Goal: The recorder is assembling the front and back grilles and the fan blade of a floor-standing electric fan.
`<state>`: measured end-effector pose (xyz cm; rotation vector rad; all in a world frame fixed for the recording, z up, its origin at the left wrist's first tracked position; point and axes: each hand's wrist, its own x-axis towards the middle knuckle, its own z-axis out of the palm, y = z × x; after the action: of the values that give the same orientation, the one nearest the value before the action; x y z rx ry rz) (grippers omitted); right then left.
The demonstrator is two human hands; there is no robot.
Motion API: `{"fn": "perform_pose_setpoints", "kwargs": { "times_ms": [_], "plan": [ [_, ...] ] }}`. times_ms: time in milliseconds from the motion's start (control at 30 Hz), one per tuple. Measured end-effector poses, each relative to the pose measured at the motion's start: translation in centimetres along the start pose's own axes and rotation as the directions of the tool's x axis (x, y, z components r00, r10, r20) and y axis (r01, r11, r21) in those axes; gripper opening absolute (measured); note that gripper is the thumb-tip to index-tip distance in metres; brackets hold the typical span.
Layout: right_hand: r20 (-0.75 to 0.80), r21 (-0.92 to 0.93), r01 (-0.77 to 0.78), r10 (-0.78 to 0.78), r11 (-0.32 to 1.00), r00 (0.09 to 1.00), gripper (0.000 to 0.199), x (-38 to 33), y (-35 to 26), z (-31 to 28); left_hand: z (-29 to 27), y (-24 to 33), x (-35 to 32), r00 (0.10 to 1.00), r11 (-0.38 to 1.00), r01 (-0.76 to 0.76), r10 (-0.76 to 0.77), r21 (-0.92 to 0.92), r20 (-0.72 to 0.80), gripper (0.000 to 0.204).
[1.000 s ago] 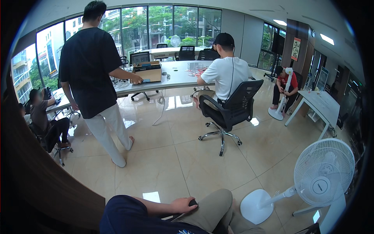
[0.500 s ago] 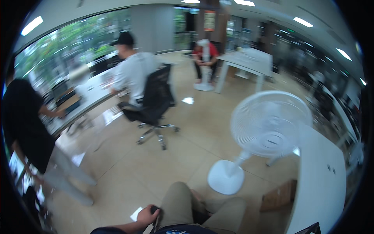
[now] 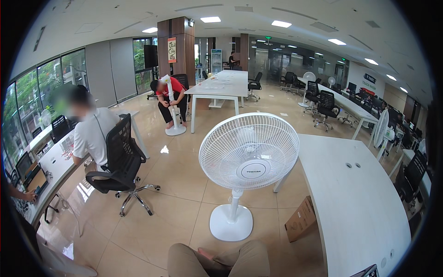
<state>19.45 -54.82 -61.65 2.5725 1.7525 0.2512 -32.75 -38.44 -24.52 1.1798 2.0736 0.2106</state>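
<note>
Neither my left hand nor my right hand shows in the head view. My knees (image 3: 221,261) in khaki trousers are at the lower edge, and a small patch of bare skin between them is too little to name. Just beyond my knees, a white pedestal fan (image 3: 249,152) stands upright on its rounded base (image 3: 231,222). Its round grille faces me and tilts slightly upward. No hand touches it.
A white table (image 3: 355,198) runs along my right, with a cardboard box (image 3: 301,219) beneath it. At left, a person (image 3: 94,124) in white sits on a black office chair (image 3: 122,157). Farther off, a person in red (image 3: 173,99) bends over another white fan stand (image 3: 174,124).
My view has swung right and steadied. The near fan now appears farther left. My left hand, earlier closed around something dark beside my thigh, has left the picture.
</note>
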Motion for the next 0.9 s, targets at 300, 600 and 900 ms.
{"fn": "perform_pose_setpoints", "kwargs": {
  "times_ms": [300,600,900],
  "plan": [
    [0.264,-0.12,0.128,-0.092,0.985,0.96,0.052,-0.5,-0.5,0.2,0.7,-0.8,1.9,0.99,0.988,-0.142,0.141,-0.064,-0.017,0.058],
    [0.861,0.154,-0.378,0.063,0.913,0.504,0.05,9.7,-4.9,-44.6,3.9,-6.0,5.2,0.982,0.973,-0.19,0.189,-0.133,-0.021,0.055],
    [0.78,0.193,-0.307,0.044,0.932,0.624,0.045,9.1,-5.2,-41.5,7.7,-10.6,8.9,0.969,0.946,-0.245,0.232,-0.215,-0.081,0.044]
  ]
}}
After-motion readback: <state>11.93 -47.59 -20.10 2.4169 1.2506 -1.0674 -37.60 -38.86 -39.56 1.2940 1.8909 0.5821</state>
